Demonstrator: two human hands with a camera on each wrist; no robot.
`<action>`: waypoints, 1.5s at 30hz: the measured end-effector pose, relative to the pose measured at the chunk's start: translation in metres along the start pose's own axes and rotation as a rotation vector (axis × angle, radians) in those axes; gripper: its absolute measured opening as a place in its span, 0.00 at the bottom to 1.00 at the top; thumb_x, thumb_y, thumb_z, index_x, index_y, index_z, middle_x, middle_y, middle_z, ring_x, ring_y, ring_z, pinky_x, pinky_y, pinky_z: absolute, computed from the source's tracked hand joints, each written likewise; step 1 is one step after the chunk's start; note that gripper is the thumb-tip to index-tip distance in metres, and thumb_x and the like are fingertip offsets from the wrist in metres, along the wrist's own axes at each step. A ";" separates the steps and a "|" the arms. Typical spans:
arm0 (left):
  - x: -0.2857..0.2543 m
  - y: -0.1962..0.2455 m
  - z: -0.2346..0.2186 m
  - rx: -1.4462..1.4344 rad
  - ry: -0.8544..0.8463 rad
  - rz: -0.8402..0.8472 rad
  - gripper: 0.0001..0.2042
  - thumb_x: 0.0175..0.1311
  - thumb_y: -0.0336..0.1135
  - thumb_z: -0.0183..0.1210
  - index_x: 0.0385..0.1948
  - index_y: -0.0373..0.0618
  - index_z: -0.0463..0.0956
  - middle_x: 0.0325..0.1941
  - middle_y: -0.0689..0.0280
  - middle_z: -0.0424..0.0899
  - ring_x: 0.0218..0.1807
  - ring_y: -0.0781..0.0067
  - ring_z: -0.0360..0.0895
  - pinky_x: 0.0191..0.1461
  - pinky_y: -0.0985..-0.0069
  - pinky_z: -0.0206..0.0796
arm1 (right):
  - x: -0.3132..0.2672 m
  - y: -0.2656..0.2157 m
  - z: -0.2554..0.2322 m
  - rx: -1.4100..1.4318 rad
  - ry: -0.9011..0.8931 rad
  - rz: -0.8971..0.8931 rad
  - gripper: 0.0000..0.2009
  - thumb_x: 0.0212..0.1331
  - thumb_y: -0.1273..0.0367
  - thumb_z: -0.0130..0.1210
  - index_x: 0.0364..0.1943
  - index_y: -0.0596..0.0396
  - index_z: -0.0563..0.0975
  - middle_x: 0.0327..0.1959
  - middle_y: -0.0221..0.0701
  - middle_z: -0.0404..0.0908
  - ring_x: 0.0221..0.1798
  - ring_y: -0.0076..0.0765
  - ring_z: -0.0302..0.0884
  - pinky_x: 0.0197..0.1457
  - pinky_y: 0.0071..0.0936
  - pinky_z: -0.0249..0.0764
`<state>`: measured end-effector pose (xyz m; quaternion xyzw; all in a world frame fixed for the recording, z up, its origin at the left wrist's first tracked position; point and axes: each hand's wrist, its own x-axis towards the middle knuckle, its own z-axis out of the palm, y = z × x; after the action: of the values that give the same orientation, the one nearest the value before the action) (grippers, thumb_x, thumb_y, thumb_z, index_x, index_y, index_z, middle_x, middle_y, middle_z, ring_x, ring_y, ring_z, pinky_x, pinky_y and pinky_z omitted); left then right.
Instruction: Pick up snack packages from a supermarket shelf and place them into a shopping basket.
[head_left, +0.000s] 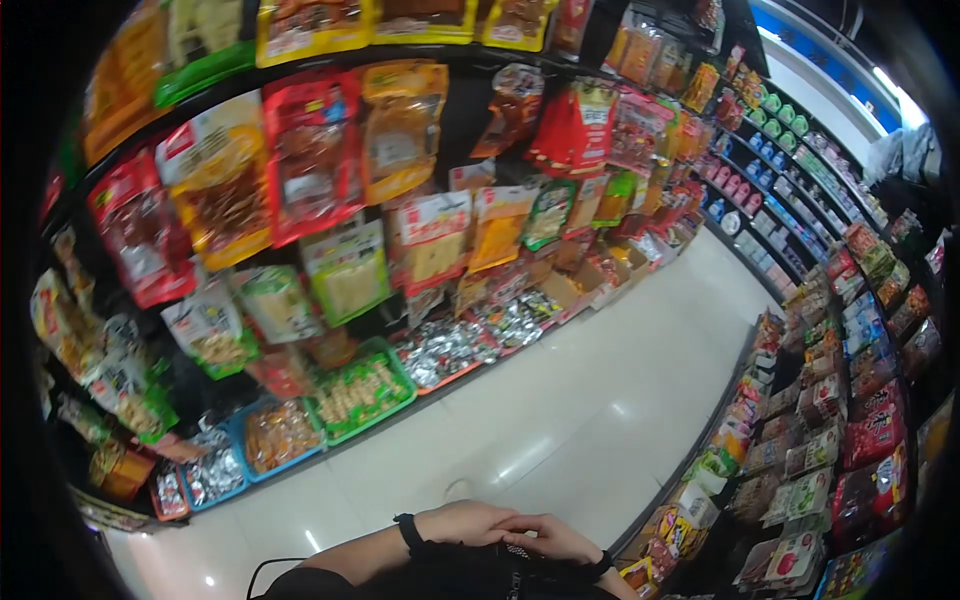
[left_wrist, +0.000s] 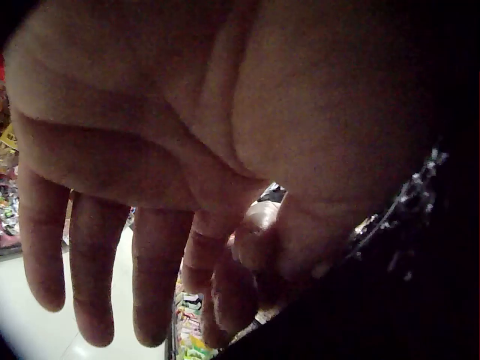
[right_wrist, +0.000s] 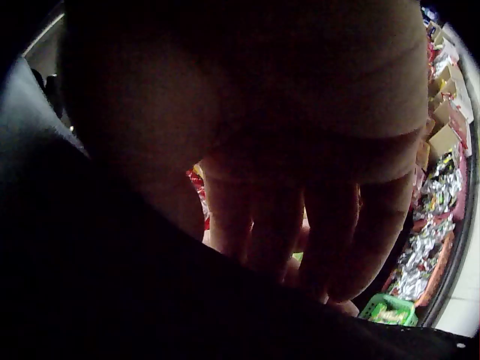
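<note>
My left hand point(head_left: 462, 523) and right hand point(head_left: 556, 539) meet low in front of my dark clothing, their fingers overlapping in the head view. Each wrist wears a black band. In the left wrist view the left palm point(left_wrist: 150, 135) faces the camera, with several fingers extended loosely downward and parts of the other hand's fingers beside the thumb. The right hand's fingers point(right_wrist: 330, 232) hang down with a slight bend in the right wrist view, partly hidden by dark cloth. No shop item shows in either hand.
Hanging snack packets point(head_left: 315, 150) fill the shelf on the left, above a green basket point(head_left: 405, 395) and other trays of small wrapped items. A pale tiled floor point(head_left: 590, 400) runs between it and the packed shelf point(head_left: 830, 430) on the right. Bottles point(head_left: 735, 185) line the far shelves.
</note>
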<state>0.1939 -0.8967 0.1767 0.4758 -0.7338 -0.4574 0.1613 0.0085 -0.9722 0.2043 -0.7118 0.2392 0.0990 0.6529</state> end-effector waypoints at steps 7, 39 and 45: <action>0.144 -0.003 -0.118 0.102 -0.081 0.115 0.18 0.62 0.47 0.49 0.50 0.50 0.66 0.37 0.56 0.78 0.39 0.51 0.75 0.41 0.62 0.66 | 0.022 -0.017 -0.145 -0.027 0.284 -0.227 0.11 0.58 0.65 0.54 0.42 0.52 0.78 0.33 0.26 0.81 0.35 0.19 0.72 0.40 0.20 0.69; 0.751 0.023 -0.303 0.036 -0.108 0.156 0.14 0.61 0.47 0.51 0.36 0.46 0.66 0.26 0.58 0.74 0.30 0.52 0.74 0.32 0.62 0.63 | -0.011 0.105 -0.764 0.017 0.359 -0.097 0.07 0.53 0.68 0.59 0.33 0.55 0.79 0.33 0.28 0.81 0.35 0.24 0.75 0.41 0.21 0.70; 0.883 0.023 -0.393 0.079 -0.126 0.302 0.15 0.60 0.45 0.53 0.37 0.44 0.66 0.28 0.57 0.74 0.34 0.51 0.74 0.37 0.63 0.65 | -0.003 0.084 -0.903 -0.158 0.501 -0.231 0.09 0.51 0.64 0.60 0.33 0.54 0.79 0.27 0.31 0.80 0.26 0.29 0.75 0.32 0.25 0.70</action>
<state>0.0078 -1.8439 0.2284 0.3363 -0.8232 -0.4275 0.1630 -0.1884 -1.8564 0.2468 -0.7853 0.3021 -0.1368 0.5228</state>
